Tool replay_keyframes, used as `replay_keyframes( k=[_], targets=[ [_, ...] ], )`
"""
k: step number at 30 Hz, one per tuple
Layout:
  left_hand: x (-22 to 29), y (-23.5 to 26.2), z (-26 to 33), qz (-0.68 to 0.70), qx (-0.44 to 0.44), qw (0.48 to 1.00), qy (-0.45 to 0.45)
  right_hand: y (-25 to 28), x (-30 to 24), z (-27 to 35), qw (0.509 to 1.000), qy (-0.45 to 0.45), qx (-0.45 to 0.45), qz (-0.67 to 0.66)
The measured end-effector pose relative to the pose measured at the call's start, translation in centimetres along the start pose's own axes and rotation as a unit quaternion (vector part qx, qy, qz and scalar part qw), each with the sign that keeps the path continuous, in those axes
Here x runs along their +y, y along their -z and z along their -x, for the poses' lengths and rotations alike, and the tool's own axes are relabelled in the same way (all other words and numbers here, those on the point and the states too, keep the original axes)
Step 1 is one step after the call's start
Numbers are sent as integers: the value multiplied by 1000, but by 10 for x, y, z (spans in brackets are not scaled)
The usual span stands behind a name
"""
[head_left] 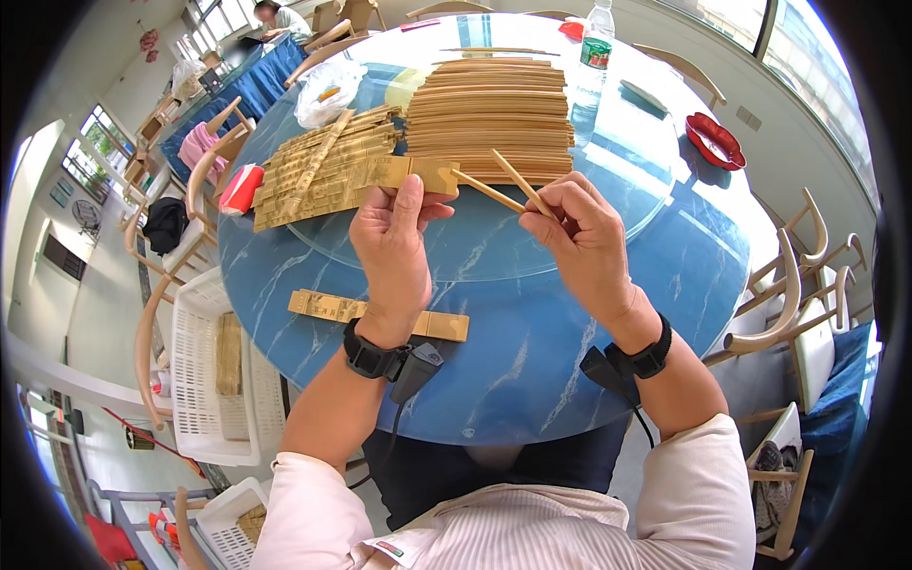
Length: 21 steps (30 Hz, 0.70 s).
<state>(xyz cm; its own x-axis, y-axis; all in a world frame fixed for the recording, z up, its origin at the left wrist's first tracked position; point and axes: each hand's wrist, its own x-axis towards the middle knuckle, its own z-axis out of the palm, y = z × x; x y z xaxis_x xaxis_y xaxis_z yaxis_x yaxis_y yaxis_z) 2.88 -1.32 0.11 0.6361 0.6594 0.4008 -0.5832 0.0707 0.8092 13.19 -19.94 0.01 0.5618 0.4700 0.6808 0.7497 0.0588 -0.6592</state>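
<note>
In my left hand (391,242) a flat gold paper chopstick sleeve (388,171) is pinched between thumb and fingers, its end pointing right. My right hand (591,233) grips two wooden chopsticks (513,175), spread apart at their far ends. The tip of the lower one meets the sleeve's right end; I cannot tell whether it is inside. Beyond my hands lies a wide stack of wooden chopsticks (489,114). A heap of gold sleeves (285,185) sits to its left. Another gold sleeve (442,326) lies on the table, partly beneath my left wrist.
The round blue marbled table (513,380) carries a glass turntable, a plastic bottle (596,57), a red dish (714,142), a white plastic bag (328,90) and a red-and-white packet (241,190). White baskets (195,294) with gold sleeves stand at left. Wooden chairs surround the table; a person sits far off.
</note>
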Motion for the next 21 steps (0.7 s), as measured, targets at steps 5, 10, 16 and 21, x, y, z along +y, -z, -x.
replay_keyframes(
  k=[5, 10, 16, 21],
  targets=[
    [5, -3, 2, 15, -22, 999, -23, -2, -2, 0, 1000, -7, -5, 19],
    [2, -2, 3, 16, -24, 999, -28, -5, 6, -1, 1000, -23, -20, -1],
    [5, -3, 1, 7, -33, 999, -35, -3, 2, -1, 978, -147, -72, -132],
    [1, 4, 3, -66, -78, 994, -22, -5, 3, -1, 969, -175, -84, -152]
  ],
)
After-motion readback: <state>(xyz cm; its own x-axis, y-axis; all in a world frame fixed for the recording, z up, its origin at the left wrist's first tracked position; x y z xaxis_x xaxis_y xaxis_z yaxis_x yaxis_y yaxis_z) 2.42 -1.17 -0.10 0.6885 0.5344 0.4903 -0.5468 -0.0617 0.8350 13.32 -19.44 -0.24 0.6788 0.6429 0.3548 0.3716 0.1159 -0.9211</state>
